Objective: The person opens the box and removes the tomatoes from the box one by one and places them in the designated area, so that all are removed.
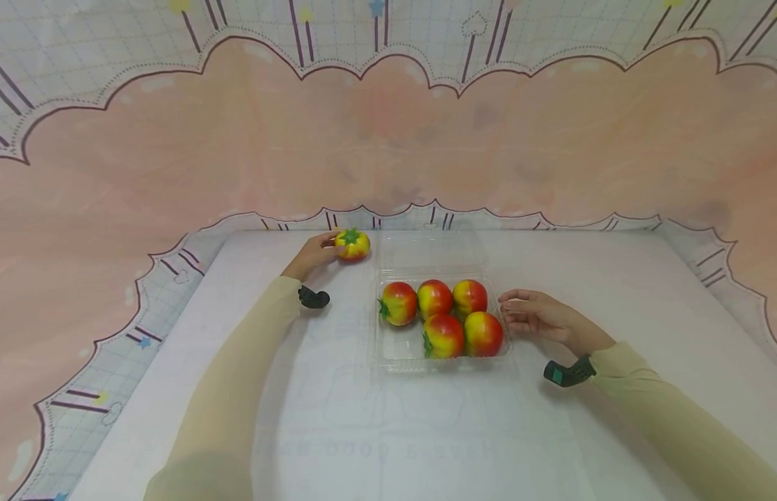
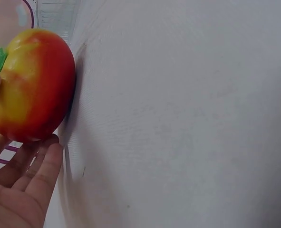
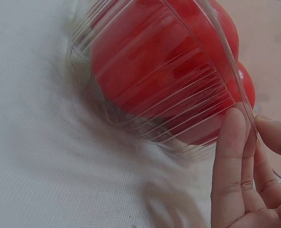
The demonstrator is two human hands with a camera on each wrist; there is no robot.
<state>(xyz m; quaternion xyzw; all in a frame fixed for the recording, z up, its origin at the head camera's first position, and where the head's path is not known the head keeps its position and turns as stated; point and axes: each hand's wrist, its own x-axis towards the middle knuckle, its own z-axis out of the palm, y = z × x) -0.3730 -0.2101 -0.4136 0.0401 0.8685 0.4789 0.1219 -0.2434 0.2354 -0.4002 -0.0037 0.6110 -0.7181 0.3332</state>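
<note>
My left hand [image 1: 314,255] holds a yellow-red tomato [image 1: 355,248] with a green star-shaped calyx at the back left of the table. In the left wrist view the thumb lies on one side of this tomato [image 2: 40,90] and the fingers reach around its other side. A clear plastic box [image 1: 397,346] stands at the middle with its lid [image 1: 426,250] folded open to the back. Several tomatoes [image 1: 443,335] sit inside, leaving bare floor at the front left. My right hand [image 1: 541,316] pinches the box's right rim, thumb and fingers on either side in the right wrist view.
A white cloth [image 1: 388,431] with faint print covers the table. Behind it and along the sides hangs a pink curtain [image 1: 388,153] with scalloped edges. Dark wrist devices [image 1: 566,374] are worn at both sleeves.
</note>
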